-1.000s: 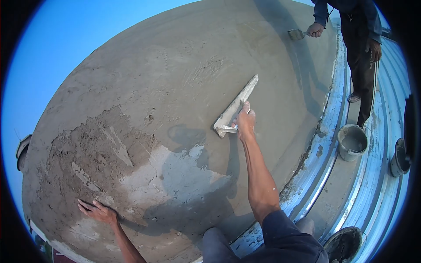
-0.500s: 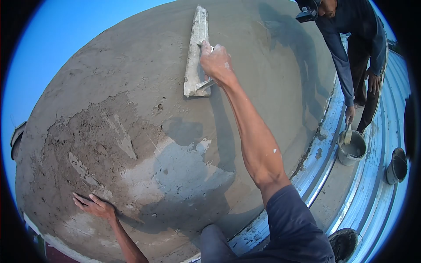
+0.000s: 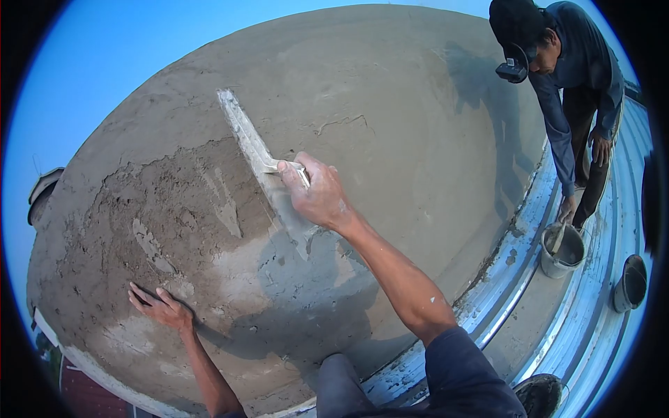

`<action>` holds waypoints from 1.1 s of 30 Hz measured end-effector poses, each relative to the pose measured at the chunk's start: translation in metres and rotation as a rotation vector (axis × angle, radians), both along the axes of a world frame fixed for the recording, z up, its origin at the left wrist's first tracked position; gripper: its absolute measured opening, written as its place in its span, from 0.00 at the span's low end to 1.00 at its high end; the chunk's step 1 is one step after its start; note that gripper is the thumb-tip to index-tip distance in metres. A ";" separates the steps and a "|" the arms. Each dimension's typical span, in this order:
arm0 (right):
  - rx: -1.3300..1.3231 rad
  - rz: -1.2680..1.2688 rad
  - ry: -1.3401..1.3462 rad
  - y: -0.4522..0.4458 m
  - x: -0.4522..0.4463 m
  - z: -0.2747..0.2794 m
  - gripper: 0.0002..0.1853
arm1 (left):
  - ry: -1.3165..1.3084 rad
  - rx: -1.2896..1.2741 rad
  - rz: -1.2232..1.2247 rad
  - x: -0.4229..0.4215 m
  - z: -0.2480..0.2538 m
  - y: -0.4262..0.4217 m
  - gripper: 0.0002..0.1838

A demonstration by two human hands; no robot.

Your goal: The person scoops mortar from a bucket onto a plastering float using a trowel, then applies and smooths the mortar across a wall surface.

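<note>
My right hand (image 3: 317,191) is closed round the handle of a long plastering trowel (image 3: 247,143), its blade tilted across the curved surface. Grey mortar coats much of this large dome-like surface (image 3: 390,174). Under the blade's lower end, smooth wet mortar meets a rough brown patch (image 3: 174,195). Against the lower left of that patch rests my left hand (image 3: 164,308), fingers spread and holding nothing. A paler smeared area (image 3: 244,272) lies between the two hands, partly in shadow.
At the right, another person (image 3: 585,90) bends over a bucket (image 3: 562,251), gripping a brush (image 3: 557,239) in it. A second bucket (image 3: 631,282) stands farther right, a third dark bucket (image 3: 540,396) near the bottom. Ridged metal roofing (image 3: 599,279) runs beside the dome's edge.
My right hand has brought the trowel down and left, its blade now slanted rather than near upright. My left hand stays on the surface. The other person's brush sits lower in the bucket.
</note>
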State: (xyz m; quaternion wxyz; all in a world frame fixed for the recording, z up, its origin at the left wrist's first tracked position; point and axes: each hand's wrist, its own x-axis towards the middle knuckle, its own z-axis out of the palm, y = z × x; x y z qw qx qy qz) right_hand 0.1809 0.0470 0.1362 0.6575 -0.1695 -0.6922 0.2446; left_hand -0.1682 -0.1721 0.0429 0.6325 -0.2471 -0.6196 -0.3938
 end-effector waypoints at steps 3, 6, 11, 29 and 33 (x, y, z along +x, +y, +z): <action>-0.086 -0.183 0.206 0.018 0.032 -0.046 0.20 | -0.009 0.002 -0.018 0.001 0.000 0.001 0.33; -0.304 -0.452 0.370 0.068 0.063 -0.089 0.21 | 0.001 0.006 -0.016 0.003 0.001 0.002 0.33; -0.224 -0.628 0.232 0.094 0.044 -0.067 0.20 | 0.001 0.018 0.015 0.006 0.002 0.005 0.33; -0.820 -0.020 0.716 0.082 0.043 -0.096 0.25 | 0.020 0.041 -0.008 -0.001 -0.001 0.005 0.33; -0.493 -0.186 0.372 0.080 0.016 -0.038 0.25 | 0.026 0.042 0.016 0.002 -0.001 0.007 0.33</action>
